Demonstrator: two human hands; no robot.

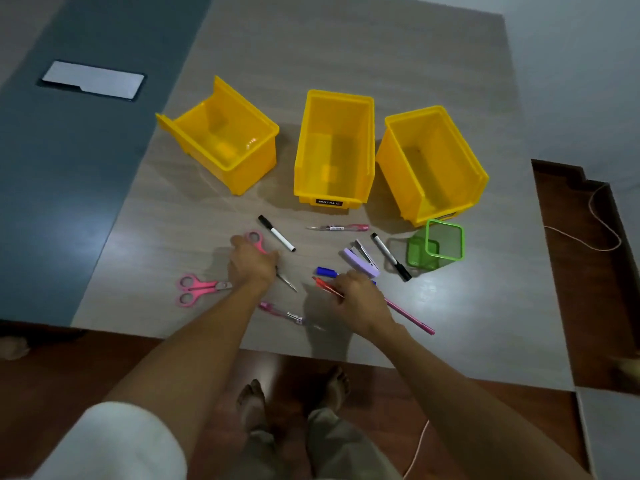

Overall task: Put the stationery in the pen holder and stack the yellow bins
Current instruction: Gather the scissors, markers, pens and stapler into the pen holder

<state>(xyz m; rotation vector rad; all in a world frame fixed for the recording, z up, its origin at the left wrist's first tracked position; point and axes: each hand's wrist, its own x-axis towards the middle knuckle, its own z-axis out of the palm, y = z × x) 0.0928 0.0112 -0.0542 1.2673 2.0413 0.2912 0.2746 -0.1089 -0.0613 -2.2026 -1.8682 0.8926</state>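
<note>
Three empty yellow bins stand side by side: left bin (pixel 221 140), middle bin (pixel 334 147), right bin (pixel 433 164). A green mesh pen holder (pixel 438 244) stands in front of the right bin. My left hand (pixel 251 263) lies over a pink-handled pair of scissors (pixel 254 237) and closes on it. My right hand (pixel 356 299) grips a red pen (pixel 323 286) and a pink pen (pixel 412 317). Loose on the table lie another pink pair of scissors (pixel 197 289), two black markers (pixel 277 233) (pixel 391 256), a purple stapler (pixel 362 259), a blue pen (pixel 325 271) and two pink clear pens (pixel 341 227) (pixel 284 313).
The grey wooden table (pixel 346 57) ends close to me, with my bare feet (pixel 294 393) on the brown floor beneath. A white sheet (pixel 93 79) lies on the blue surface at the far left. A thin cord (pixel 602 223) trails at the right.
</note>
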